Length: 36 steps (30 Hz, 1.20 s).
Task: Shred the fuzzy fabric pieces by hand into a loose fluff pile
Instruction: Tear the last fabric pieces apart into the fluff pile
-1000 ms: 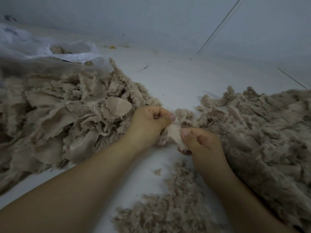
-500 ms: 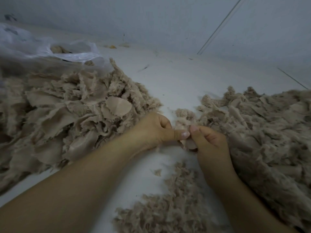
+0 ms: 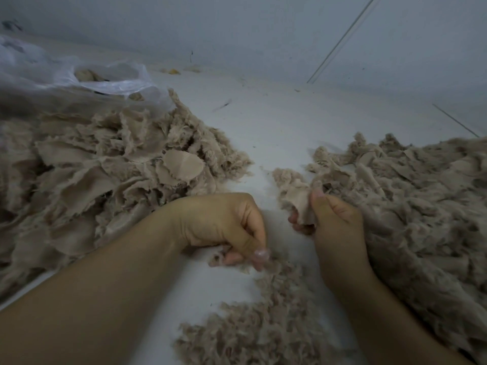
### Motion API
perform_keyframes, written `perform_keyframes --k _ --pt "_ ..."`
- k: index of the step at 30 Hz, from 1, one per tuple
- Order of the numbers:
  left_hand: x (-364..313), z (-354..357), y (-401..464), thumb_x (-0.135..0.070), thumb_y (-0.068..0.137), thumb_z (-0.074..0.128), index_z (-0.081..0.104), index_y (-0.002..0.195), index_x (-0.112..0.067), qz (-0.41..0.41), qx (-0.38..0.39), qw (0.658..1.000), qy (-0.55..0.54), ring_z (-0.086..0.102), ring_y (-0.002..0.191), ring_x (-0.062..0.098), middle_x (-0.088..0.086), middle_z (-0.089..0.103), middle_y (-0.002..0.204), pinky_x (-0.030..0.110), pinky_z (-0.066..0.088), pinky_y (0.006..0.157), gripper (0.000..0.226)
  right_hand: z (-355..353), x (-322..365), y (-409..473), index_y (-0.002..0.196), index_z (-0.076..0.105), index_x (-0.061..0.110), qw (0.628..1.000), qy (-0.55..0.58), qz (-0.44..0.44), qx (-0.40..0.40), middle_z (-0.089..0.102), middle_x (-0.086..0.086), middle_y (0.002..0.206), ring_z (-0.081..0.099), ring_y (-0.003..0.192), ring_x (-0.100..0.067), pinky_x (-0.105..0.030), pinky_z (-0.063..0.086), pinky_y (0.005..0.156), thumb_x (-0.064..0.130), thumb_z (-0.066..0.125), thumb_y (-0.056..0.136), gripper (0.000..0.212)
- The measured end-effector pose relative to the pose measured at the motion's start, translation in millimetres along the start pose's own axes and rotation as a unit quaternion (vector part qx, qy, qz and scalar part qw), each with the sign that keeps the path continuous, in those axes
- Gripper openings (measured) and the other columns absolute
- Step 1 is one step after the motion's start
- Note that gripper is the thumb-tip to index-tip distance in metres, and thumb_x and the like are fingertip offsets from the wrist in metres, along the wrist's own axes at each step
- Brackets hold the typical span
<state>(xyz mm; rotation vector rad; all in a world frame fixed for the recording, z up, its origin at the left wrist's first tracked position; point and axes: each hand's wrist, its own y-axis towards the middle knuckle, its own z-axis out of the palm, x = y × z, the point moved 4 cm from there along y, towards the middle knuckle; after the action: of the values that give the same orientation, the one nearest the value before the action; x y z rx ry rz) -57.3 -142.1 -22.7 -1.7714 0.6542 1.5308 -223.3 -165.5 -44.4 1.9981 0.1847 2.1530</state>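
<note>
My right hand [image 3: 334, 227] pinches a beige fuzzy fabric piece [image 3: 297, 198] between thumb and fingers, held upright at the edge of the right-hand heap. My left hand [image 3: 226, 227] is lower and nearer to me, fingers curled round a small torn tuft of fluff [image 3: 263, 262] just above the loose fluff pile [image 3: 263, 330] on the white floor. The two hands are apart. A big heap of fabric pieces [image 3: 105, 175] lies on the left, and another heap of fuzzy pieces [image 3: 421, 206] lies on the right.
A clear plastic bag [image 3: 79, 75] with some fabric inside lies at the back left, partly over the left heap. A pale wall [image 3: 263, 27] closes the far side. White floor [image 3: 276, 133] shows between the two heaps.
The hands were together pinching one piece; now my left hand has pulled down and toward me with a torn tuft, while my right hand keeps the piece.
</note>
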Motion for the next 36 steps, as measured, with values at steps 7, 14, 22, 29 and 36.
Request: perform_keyframes --k 7,14,22,29,36 --pt "-2 8 10 -0.030 0.088 0.071 0.067 0.101 -0.002 -0.075 -0.026 0.997 0.026 0.065 0.048 0.022 0.018 0.072 0.077 0.024 0.052 0.043 0.032 2 4 -4 0.080 0.051 -0.021 0.999 -0.032 -0.015 0.023 0.056 -0.044 0.076 0.058 0.062 -0.047 -0.050 0.052 0.060 0.036 0.050 0.101 0.061" --pt "2 2 19 -0.023 0.088 0.071 0.059 0.065 0.004 -0.004 -0.280 0.960 -0.022 0.048 0.030 0.011 0.006 0.058 0.044 0.015 0.032 0.032 0.037 5 8 -6 0.067 0.064 -0.004 0.998 -0.035 -0.006 0.055 0.065 -0.027 0.069 0.065 0.065 -0.035 -0.041 0.055 0.065 0.026 0.046 0.104 0.051" --pt "0 0 18 -0.025 0.088 0.068 0.062 0.058 -0.012 0.040 -0.307 0.949 -0.063 0.034 0.028 0.013 0.005 0.045 0.039 0.015 0.024 0.034 0.033 6 8 -3 0.078 0.072 0.000 0.996 -0.050 -0.035 0.061 0.071 -0.019 0.074 0.072 0.075 -0.032 -0.039 0.059 0.072 0.021 0.054 0.099 0.036" --pt "-15 -32 4 -0.020 0.091 0.065 0.052 0.116 -0.020 0.264 -0.515 0.798 -0.166 0.061 0.060 0.022 0.009 0.067 0.097 0.029 0.048 0.045 0.028 1 0 0 0.073 0.068 0.016 0.998 -0.063 -0.025 0.000 0.069 0.004 0.067 0.061 0.063 -0.003 -0.014 0.048 0.059 0.020 0.042 0.105 0.041" --pt "12 -5 50 -0.020 0.093 0.047 0.025 0.151 -0.029 0.051 -0.343 0.816 0.461 0.025 0.130 0.014 -0.007 0.035 0.153 0.033 0.026 0.101 0.063 -1 3 -3 0.064 0.065 0.016 0.998 -0.068 -0.016 -0.005 0.063 0.002 0.060 0.057 0.060 -0.006 -0.018 0.047 0.057 0.021 0.047 0.103 0.044"
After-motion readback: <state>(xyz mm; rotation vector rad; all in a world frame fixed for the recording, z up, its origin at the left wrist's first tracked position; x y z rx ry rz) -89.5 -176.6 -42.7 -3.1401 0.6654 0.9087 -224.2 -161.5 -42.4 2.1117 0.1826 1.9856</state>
